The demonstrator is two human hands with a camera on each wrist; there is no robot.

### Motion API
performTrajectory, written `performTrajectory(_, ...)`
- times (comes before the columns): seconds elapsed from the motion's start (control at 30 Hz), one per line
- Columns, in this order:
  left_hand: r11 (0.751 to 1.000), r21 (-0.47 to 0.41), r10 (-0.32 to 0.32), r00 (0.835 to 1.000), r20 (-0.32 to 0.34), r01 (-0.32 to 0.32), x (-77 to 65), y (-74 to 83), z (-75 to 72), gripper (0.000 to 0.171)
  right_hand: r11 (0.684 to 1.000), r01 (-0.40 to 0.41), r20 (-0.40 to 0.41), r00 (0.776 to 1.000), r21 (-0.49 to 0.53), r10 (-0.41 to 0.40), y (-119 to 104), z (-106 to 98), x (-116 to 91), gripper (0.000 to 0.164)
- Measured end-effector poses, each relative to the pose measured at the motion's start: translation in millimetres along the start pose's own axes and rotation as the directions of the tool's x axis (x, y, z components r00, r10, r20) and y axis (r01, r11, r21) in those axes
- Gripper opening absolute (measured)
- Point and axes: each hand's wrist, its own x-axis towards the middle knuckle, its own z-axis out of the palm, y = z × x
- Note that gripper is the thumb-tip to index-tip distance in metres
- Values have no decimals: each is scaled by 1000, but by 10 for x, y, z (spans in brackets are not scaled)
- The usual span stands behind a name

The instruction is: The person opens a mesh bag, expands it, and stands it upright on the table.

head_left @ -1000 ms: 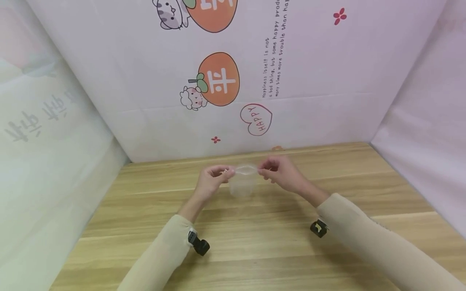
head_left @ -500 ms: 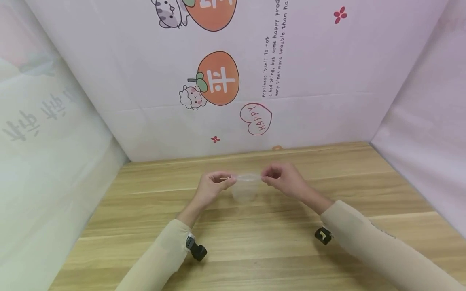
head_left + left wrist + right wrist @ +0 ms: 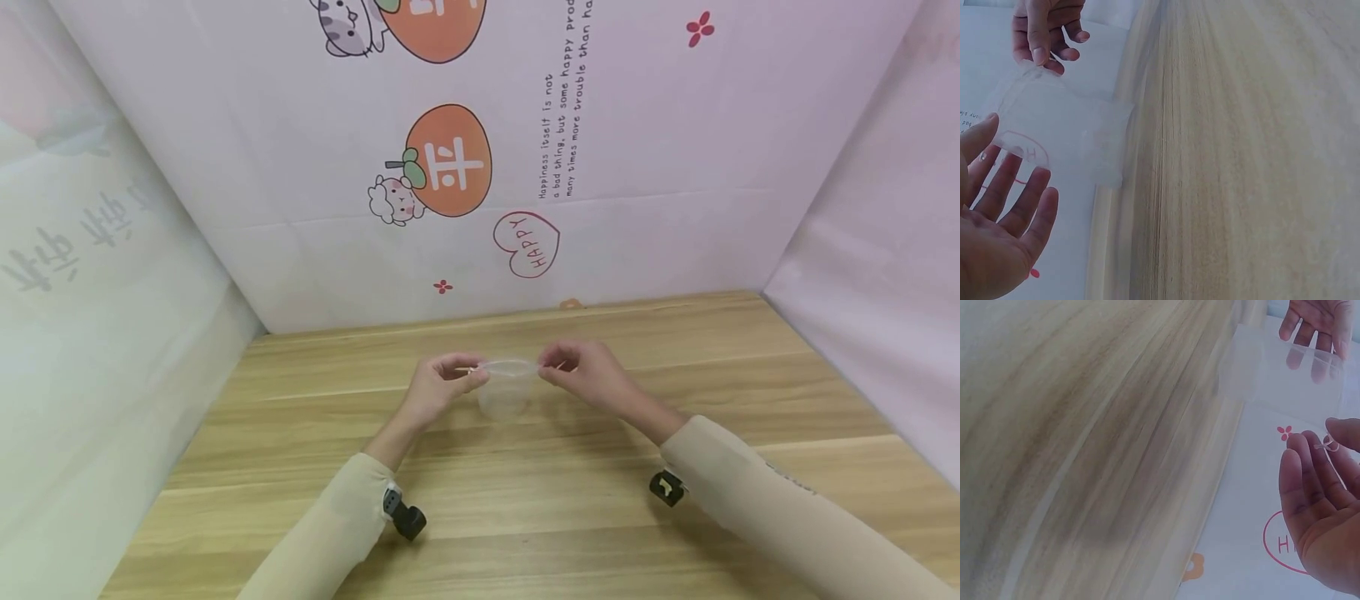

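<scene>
A small see-through drawstring bag (image 3: 504,402) hangs between my two hands, off the table, with its mouth slightly parted at the top. My left hand (image 3: 441,385) pinches one top corner between thumb and fingertips. At the opposite corner my right hand (image 3: 588,372) pinches the bag the same way. In the right wrist view a thin white cord (image 3: 1327,446) shows at the right thumb and fingers. From the left wrist view the bag (image 3: 1085,128) looks flat and cloudy, with no contents visible inside.
A wood-grain table (image 3: 517,517) lies under both hands. Behind it rises a white printed backdrop (image 3: 637,242), close beyond the bag. White cloth sides (image 3: 97,333) enclose the left and right. Small black cameras (image 3: 408,518) sit on both wrists.
Over the last second both hands have come slightly down and toward me, carrying the bag along. In the last half second they have hardly moved; both pinches are kept.
</scene>
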Motion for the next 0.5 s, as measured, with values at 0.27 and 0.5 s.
performTrajectory(0.27, 999, -27, -27, 994, 103, 30, -32, -10, -38, 36, 999, -33, 38, 999, 14, 32, 2, 0, -5, 17)
performTrajectory(0.5, 999, 6, -34, 983, 181, 34, -78, -46, -72, 42, 997, -61, 71, 996, 41, 58, 11, 14, -16, 19)
